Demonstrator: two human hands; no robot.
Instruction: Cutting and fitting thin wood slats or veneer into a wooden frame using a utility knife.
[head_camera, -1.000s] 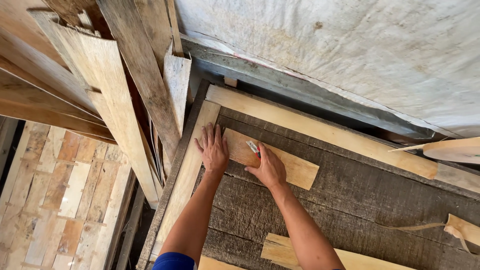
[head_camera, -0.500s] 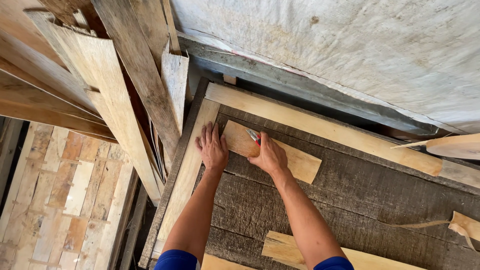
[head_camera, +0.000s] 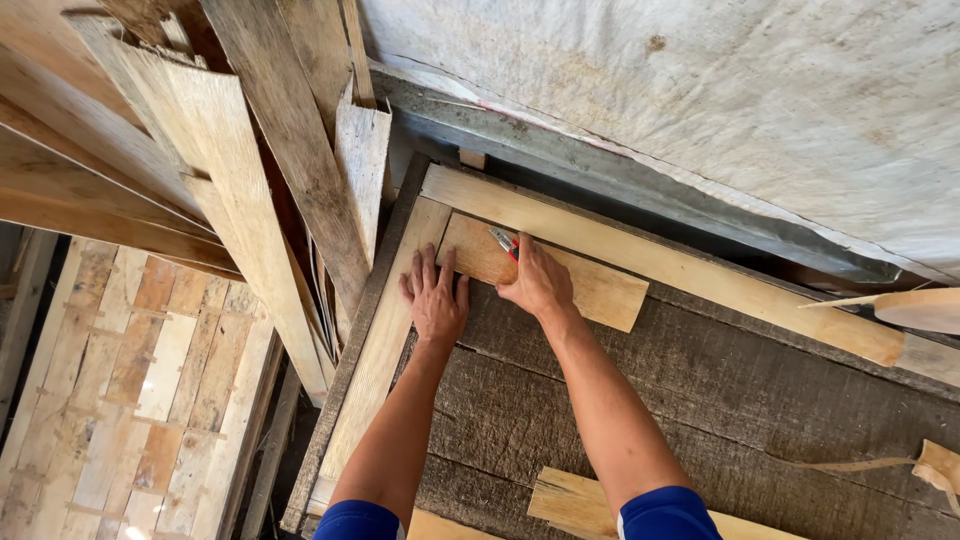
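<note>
Nearest the camera, two blue sleeves sit at the bottom edge, with a pale offcut (head_camera: 570, 497) lying between them on the dark, rough counter (head_camera: 780, 420); both bare forearms reach away over that surface.

The left hand (head_camera: 437, 300) lies flat, palm down, its grip fully apart with the fingers spread; the fingertips rest on the near-left end of a short board (head_camera: 590, 285), and the heel of the hand sits on the counter beside a long pale strip (head_camera: 385, 340) that runs along the counter's left edge.

The right hand (head_camera: 538, 280) is just beside it, on top of the short board; its grip is closed around a small tool (head_camera: 503, 241) with a red and silver end that pokes out past the knuckles and points at the board's far-left part; whether the tip touches the wood I cannot tell.

The short board lies flat and slightly angled on the counter, its far edge against a longer plank (head_camera: 700, 275) that runs diagonally to the right.

Beyond, grey boards (head_camera: 290, 130) lean in a stack at the upper left; a pale pallet (head_camera: 120, 400) lies below on the left; a stained white sheet (head_camera: 700, 100) fills the upper right.
</note>
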